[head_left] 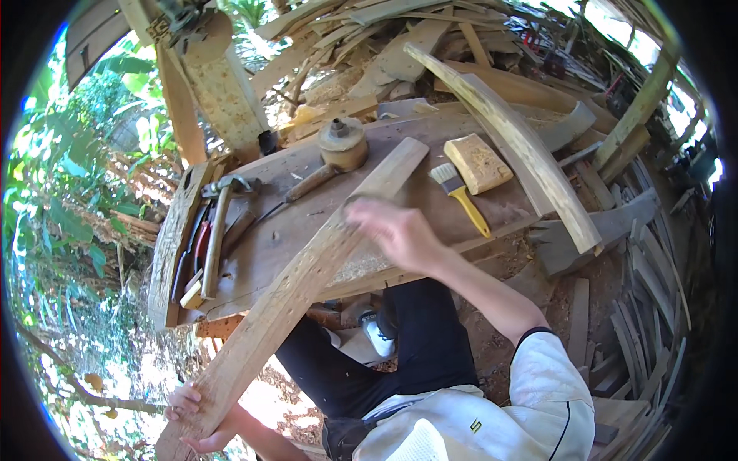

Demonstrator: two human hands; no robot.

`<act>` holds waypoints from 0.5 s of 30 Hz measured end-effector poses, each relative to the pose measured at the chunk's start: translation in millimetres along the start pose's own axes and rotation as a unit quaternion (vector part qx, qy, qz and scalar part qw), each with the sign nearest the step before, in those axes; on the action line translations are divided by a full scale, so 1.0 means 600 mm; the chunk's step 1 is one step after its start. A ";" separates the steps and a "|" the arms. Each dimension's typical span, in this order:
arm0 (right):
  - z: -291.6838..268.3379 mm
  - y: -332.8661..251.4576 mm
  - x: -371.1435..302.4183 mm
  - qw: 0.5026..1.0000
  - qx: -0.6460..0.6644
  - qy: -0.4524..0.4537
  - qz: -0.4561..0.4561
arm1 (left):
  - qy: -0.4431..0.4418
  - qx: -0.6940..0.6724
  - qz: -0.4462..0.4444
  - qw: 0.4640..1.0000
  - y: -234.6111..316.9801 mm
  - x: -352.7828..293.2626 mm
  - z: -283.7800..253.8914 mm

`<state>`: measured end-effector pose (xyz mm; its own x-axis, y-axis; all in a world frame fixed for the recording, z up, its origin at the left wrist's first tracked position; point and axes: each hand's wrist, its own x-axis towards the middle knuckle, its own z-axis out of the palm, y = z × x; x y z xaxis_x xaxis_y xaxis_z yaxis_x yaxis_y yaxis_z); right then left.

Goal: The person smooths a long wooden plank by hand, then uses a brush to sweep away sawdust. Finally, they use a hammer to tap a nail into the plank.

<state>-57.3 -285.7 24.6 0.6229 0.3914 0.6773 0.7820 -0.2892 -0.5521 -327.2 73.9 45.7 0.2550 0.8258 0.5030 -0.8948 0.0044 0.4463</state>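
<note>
While lengthwise diagonal, plank [288,284] forward-right.

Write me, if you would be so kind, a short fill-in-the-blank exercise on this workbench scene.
1. The left hand grips the lower end of the long board, while the blurred ____ hand is over its upper half.
2. The paintbrush has a ____ handle.
3. In this picture, the hammer lies to the ____ of the long board.

Missing words: right; yellow; left.
</note>
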 end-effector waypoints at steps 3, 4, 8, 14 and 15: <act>-0.016 0.013 0.017 0.998 0.005 -0.057 0.041 | -0.061 -0.062 -0.051 0.995 0.028 0.012 -0.063; -0.048 0.039 0.033 0.989 -0.021 -0.059 0.136 | -0.097 -0.091 -0.076 0.988 0.026 0.020 -0.070; -0.046 0.040 0.033 0.968 -0.033 -0.073 0.237 | -0.106 -0.069 -0.081 0.989 0.024 0.016 -0.115; -0.026 0.048 0.008 0.979 0.049 -0.073 0.185 | -0.057 -0.039 -0.077 0.995 0.006 0.018 -0.110; -0.045 0.059 0.022 0.985 -0.014 -0.016 0.172 | -0.052 -0.036 -0.076 0.995 0.003 0.014 -0.105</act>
<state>-21.1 -314.1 27.0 0.8500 0.2932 0.4376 0.5261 -0.4329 -0.7320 -349.7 116.3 3.9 0.4223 0.7493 0.5102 -0.8661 0.1673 0.4711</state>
